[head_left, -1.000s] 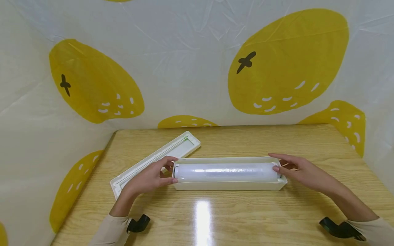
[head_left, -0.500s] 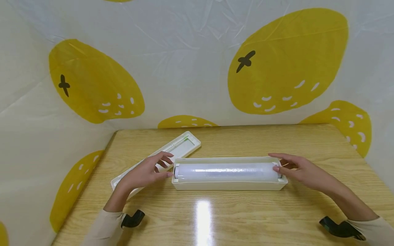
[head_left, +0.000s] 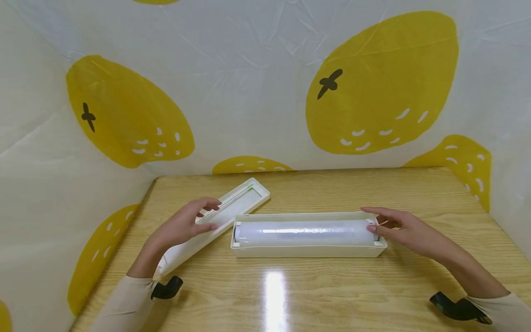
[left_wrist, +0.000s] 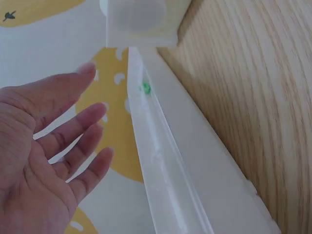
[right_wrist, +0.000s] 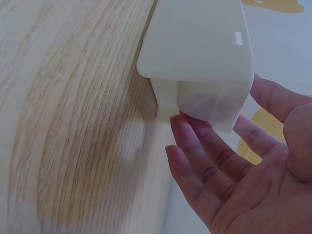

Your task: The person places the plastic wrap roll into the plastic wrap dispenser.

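Note:
An open white dispenser box (head_left: 309, 251) lies lengthwise on the wooden table, with a roll of cling film (head_left: 307, 233) inside it. My right hand (head_left: 404, 230) grips the box's right end, its thumb over the end of the roll and its index finger at the back rim. In the right wrist view, the other fingers curl in at the end wall. To the left, the white lid (head_left: 249, 199) lies slantwise with its inner side up, showing a long strip and a small green piece. My left hand (head_left: 182, 226) hovers above this lid, holding nothing, thumb and fingers apart.
Wood-grain table (head_left: 340, 295) extends in front of the box and to its right. A white sheet (head_left: 249, 92) printed with large yellow fruit rises at the back and sides. Black wrist mounts (head_left: 167, 288) sit at both sleeves.
My left hand has let go of the box's left end and moved left to above the lid. My right hand stays at the right end, and the box has hardly moved.

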